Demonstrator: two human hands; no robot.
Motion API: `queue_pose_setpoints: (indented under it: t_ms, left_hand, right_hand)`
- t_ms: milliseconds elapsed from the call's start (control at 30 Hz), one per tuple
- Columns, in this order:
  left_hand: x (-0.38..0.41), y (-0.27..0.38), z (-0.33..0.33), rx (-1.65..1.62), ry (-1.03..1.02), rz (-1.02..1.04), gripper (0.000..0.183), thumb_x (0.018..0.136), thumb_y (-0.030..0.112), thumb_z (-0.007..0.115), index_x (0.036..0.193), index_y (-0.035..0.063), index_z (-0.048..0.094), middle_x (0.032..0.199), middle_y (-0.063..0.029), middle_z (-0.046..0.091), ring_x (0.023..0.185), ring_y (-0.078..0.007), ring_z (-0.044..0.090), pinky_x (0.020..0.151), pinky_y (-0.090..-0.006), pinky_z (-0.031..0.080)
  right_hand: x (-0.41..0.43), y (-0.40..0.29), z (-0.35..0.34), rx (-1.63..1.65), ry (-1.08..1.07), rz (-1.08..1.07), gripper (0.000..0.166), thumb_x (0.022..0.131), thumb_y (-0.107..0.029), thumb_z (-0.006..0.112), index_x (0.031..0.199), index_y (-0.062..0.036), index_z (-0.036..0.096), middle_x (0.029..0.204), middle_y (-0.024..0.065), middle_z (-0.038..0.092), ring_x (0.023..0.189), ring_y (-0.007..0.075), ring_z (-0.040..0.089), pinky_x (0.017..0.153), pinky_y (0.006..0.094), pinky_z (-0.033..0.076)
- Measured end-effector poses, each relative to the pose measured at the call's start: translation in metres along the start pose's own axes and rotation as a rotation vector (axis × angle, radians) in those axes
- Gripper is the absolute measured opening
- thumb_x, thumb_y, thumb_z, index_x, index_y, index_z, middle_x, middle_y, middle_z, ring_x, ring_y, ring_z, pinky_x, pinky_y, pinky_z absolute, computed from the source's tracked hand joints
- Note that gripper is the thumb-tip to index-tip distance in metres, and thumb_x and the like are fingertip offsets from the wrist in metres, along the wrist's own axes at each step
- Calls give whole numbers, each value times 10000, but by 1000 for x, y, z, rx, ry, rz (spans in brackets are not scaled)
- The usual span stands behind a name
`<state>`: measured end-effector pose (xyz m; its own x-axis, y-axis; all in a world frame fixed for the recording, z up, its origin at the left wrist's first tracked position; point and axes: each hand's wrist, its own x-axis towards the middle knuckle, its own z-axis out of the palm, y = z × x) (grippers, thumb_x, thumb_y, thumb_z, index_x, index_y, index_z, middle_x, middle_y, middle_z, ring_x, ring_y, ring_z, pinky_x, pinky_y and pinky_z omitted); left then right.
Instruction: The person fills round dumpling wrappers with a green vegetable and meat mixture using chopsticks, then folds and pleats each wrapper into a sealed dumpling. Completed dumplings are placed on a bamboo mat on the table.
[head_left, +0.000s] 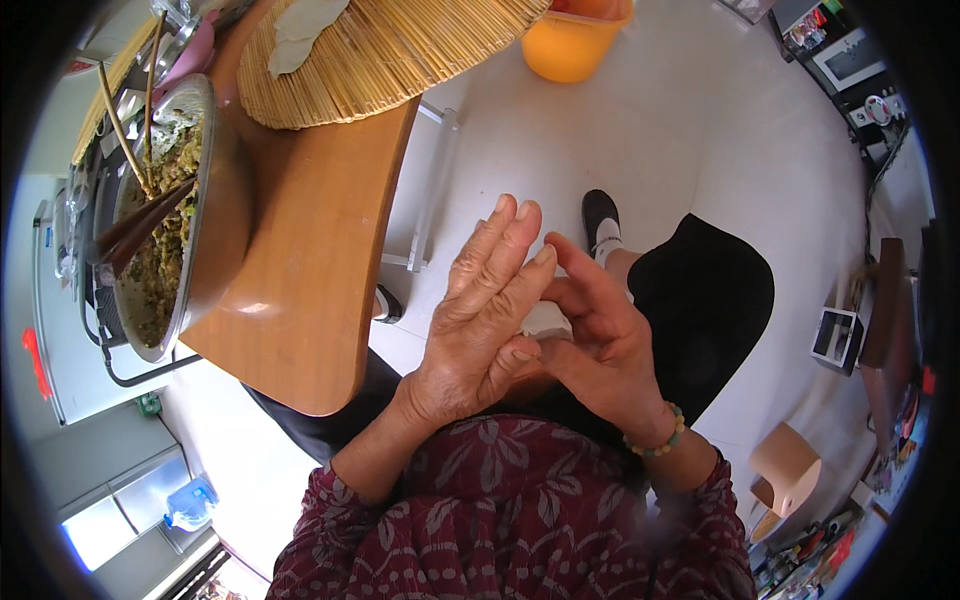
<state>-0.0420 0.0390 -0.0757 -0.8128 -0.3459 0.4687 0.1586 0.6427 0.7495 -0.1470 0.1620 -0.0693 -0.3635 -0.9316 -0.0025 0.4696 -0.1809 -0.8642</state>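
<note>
A small white dough dumpling (546, 321) is pinched between my two hands above my lap. My left hand (480, 315) has its fingers stretched out and its back towards the camera, with the thumb against the dough's near edge. From the other side, my right hand (604, 337) curls its fingers and thumb around the dumpling, which hides part of it. To my left, a metal bowl (225, 202) of chopped filling (169, 247) stands by the table edge. Wooden chopsticks (124, 139) and a dark utensil (150, 221) rest in it.
The wooden table (322, 247) has a rounded corner near my left forearm. A round reed tray (375, 60) overhangs its edge, bearing flat pale dough pieces (304, 34). An orange bucket (574, 45) stands on the floor beyond. A tan stool (787, 465) is at right.
</note>
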Motion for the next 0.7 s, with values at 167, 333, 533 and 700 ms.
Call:
queue_pose_setpoints:
  t_ms: [167,333,533,700]
  left_hand:
    - [0,3,-4,149,2,95,335,833,258,608,1029,-12,638,1261,-173,547,1269,-358,429,1068,-533,248]
    - [-2,7,-7,272,10,106,379,755,236,673,1046,-2,627,1219,-152,583,1251,-341,457,1063,-543,259]
    - [0,9,-4,73,56,-29,597,705,315,682,1207,19,554,1296,-154,523,1300,-374,376,1068,-551,227]
    - [4,5,-9,140,-127,-44,437,716,315,689,1072,64,651,1414,-144,399,1370,-394,222,1066,-521,255]
  right_hand:
    - [1,-3,3,-90,-6,6,704,798,145,472,1436,-14,220,1267,154,510,1141,186,517,887,275,463]
    - [1,-1,1,-127,-56,-16,711,795,141,476,1438,-17,217,1248,150,528,1117,180,531,864,266,478]
    - [5,-2,-4,-206,-92,-57,755,816,102,535,1455,-37,158,1273,168,504,1137,207,533,906,304,464]
    - [11,-7,-2,-418,-78,-70,830,807,88,552,1465,-43,62,1400,207,363,1201,283,502,951,339,438]
